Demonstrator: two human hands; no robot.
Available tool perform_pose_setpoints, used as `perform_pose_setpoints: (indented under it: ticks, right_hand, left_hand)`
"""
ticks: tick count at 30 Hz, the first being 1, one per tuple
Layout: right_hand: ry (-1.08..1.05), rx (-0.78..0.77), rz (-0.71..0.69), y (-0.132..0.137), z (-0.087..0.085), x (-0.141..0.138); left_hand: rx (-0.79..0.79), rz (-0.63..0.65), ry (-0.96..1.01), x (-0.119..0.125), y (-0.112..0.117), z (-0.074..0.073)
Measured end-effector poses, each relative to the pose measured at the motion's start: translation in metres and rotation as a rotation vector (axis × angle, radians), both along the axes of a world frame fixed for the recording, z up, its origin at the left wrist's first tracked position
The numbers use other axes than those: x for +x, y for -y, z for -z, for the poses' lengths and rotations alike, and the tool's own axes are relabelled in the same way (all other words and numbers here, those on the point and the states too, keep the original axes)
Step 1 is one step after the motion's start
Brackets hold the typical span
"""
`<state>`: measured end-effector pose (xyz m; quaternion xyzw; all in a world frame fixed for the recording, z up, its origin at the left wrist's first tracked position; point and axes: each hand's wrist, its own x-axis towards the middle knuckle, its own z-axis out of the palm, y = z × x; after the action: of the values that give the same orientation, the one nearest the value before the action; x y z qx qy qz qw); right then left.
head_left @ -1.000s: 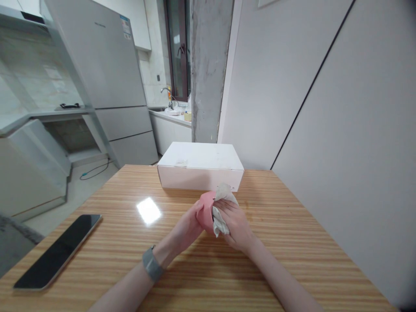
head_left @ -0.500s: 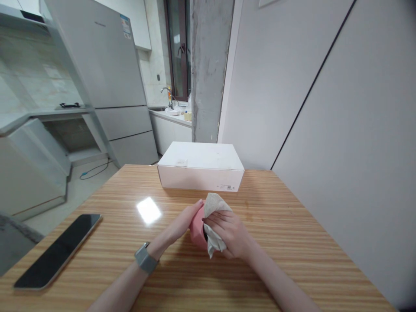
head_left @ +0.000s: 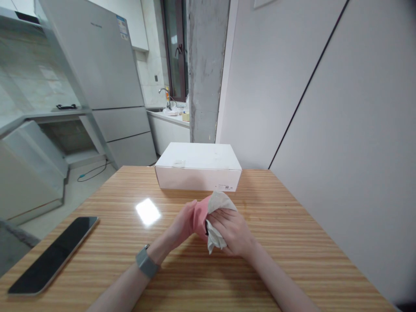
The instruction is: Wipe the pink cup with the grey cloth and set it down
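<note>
A pink rounded container [head_left: 200, 217] is tilted over the table, its dark opening turned to the right. My left hand [head_left: 182, 224] is closed around its left side, with most of the fingers hidden behind it. In my right hand [head_left: 233, 230] is a crumpled off-white cloth [head_left: 219, 200], pressed against the open end of the container. Part of the cloth sticks up above my fingers, and another fold hangs below them. The inside of the container is mostly covered by cloth and hand.
Behind my hands, a white box [head_left: 198, 177] sits at the far side of the wood-grain table [head_left: 286, 242]. A black phone-like slab [head_left: 55, 255] lies at the left edge. A white wall [head_left: 344, 130] runs along the right; a fridge [head_left: 94, 60] stands beyond the table.
The container has turned slightly, and my left hand now wraps lower and closer around it instead of lying along its top. My right hand and the cloth have shifted a little right.
</note>
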<state>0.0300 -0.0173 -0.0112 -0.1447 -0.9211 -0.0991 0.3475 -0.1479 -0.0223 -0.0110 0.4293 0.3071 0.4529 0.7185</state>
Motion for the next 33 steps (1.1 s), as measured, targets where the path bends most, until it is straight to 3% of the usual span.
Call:
perform_pose_setpoints:
  ticks: [3,6,10,13,18,23,33]
  right_hand:
    - [0.016,0.042,-0.066,0.006,0.004,-0.008]
    - [0.009,0.049,-0.099,0.009,0.007,-0.013]
    - [-0.004,-0.053,-0.102,0.006,0.004,-0.009]
    - [-0.027,-0.129,-0.060,0.001,-0.002,-0.004]
    - [-0.114,-0.154,-0.019,0.000,-0.003,0.002]
    - [-0.119,-0.147,0.014,0.002,0.000,0.002]
    - [-0.127,-0.150,0.066,0.004,0.001,0.003]
  left_hand:
    - [0.002,0.036,-0.067,-0.006,-0.004,-0.006]
    - [0.107,0.020,-0.270,-0.015,-0.006,-0.009]
    - [0.224,-0.027,-0.436,-0.017,-0.008,-0.002]
    - [0.238,-0.072,-0.420,-0.013,-0.009,0.008]
    - [0.187,-0.025,-0.306,-0.013,-0.005,0.018]
    - [0.135,0.040,-0.218,-0.014,-0.003,0.017]
    - [0.162,0.007,-0.250,-0.010,0.000,0.014]
